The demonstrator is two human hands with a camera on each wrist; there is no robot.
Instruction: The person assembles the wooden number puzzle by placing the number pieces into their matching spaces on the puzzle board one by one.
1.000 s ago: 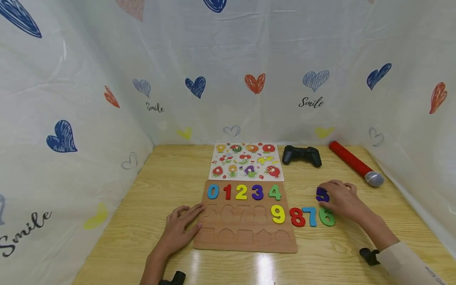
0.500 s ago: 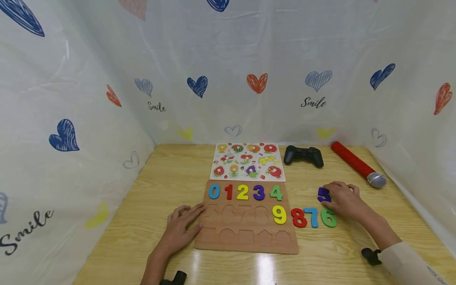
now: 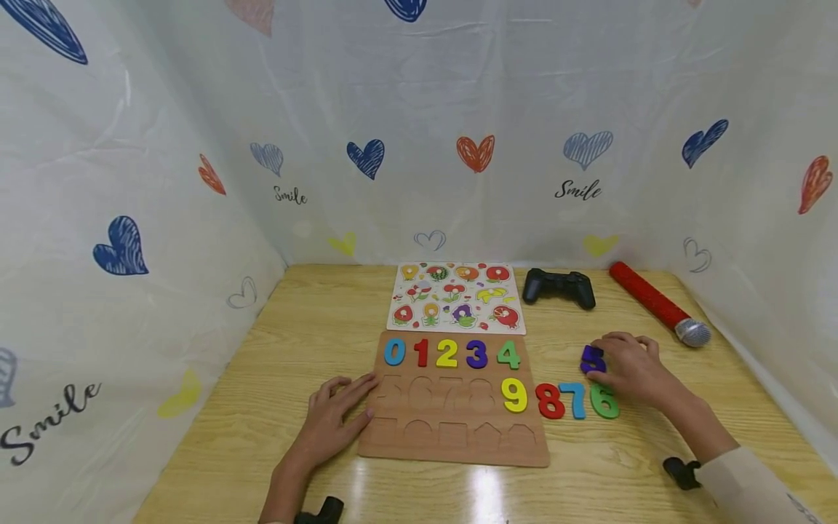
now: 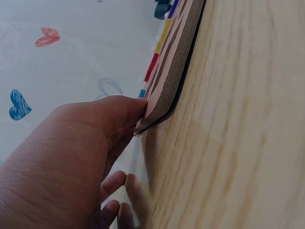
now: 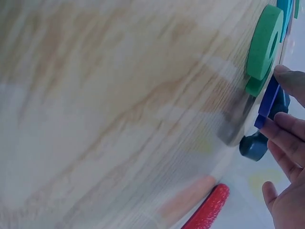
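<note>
My right hand (image 3: 636, 371) pinches a purple number 5 (image 3: 592, 360) between thumb and fingertips, right of the wooden number board (image 3: 452, 455). The right wrist view shows the 5 edge-on (image 5: 269, 98), near the green 6 (image 5: 261, 45). With fingers extended, my left hand (image 3: 330, 423) rests at the board's left edge; its thumb (image 4: 126, 112) touches the corner in the left wrist view. Numbers 0 to 4 fill the board's top row. A yellow 9 (image 3: 514, 395) sits at the right end of the middle row, whose other recesses are bare. Part of the green 6 is hidden by my right hand.
A red 8 (image 3: 550, 401) and a blue 7 (image 3: 574, 400) lie in line right of the board. Behind it is a fruit puzzle board (image 3: 424, 315). A black game controller (image 3: 559, 287) and a red microphone (image 3: 655, 300) lie at the back right, before a heart-patterned curtain (image 3: 419, 196).
The right hand, pinching the 5, shifts only very slightly. The left hand stays at the board's edge. The whole head view drifts a little, so things appear slightly farther right.
</note>
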